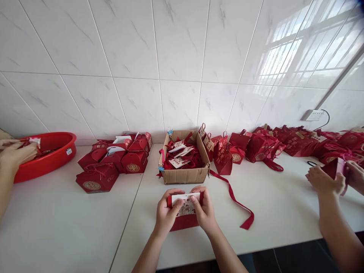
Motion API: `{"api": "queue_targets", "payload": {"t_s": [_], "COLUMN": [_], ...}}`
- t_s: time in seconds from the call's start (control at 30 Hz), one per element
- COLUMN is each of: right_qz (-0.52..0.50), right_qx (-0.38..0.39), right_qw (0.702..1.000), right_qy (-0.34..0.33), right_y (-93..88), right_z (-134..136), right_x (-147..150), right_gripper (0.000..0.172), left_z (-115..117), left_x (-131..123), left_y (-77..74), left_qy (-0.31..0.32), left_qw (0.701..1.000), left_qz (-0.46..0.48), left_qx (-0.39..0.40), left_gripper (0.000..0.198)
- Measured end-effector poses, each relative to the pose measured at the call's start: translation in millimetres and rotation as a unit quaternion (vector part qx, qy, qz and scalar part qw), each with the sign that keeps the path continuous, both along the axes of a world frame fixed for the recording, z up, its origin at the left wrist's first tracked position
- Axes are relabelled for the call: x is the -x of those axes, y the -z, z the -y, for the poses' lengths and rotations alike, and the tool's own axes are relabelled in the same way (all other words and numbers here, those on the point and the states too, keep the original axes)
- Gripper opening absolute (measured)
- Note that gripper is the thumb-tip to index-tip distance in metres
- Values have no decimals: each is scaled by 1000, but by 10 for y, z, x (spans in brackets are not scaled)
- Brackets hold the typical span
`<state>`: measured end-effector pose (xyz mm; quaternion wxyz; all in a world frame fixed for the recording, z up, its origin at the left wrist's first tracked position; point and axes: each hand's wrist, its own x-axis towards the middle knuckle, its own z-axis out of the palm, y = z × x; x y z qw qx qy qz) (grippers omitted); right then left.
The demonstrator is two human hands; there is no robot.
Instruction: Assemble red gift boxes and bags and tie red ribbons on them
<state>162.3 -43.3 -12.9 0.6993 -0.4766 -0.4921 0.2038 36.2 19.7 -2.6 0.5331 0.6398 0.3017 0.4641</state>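
Near the front of the counter, my left hand [167,210] and my right hand [205,210] are closed on the two sides of a red gift box [184,223]. Its upper front carries a white printed card [186,208] with a drawing of figures, and both thumbs press on this card. The fingers behind the box are mostly hidden. Just beyond my hands stands an open cardboard box [184,176] filled with red ribbons and white tags [179,162]. A loose red ribbon [234,199] trails over the counter to the right of my hands.
Red gift boxes [132,162] are grouped at left, beside a red plastic basin [48,168] where another person's hands [17,151] work. Tied red boxes [260,146] line the tiled wall at right. A co-worker's hands [327,180] hold a red box at far right.
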Motion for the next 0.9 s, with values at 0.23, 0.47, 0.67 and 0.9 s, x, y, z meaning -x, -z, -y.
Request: {"api": "queue_targets", "payload": {"t_s": [0.23,0.47,0.67,0.9], "right_qz": [56,202,346,490], "right_qx": [40,90,159,201], "right_qw": [997,975,922,839], "right_qy": [-45,-11,65,123], "right_y": [-127,-855,-1089,-1036], "right_z": [64,-506,-1267,-1387], "right_x": [-193,-996,-1162,-1138], "right_gripper": [24,33,30,31], "left_z": [-59,-22,13,-9], "left_x": [-6,-14,-19,-22], "left_y": [93,71,69,130], "left_qy": [13,20,6,0], "left_qw": [1000,997,995,995], "left_qz": [-5,10,20,21], "left_qx": [28,69,93,93], "left_gripper": [26,32,36,39]}}
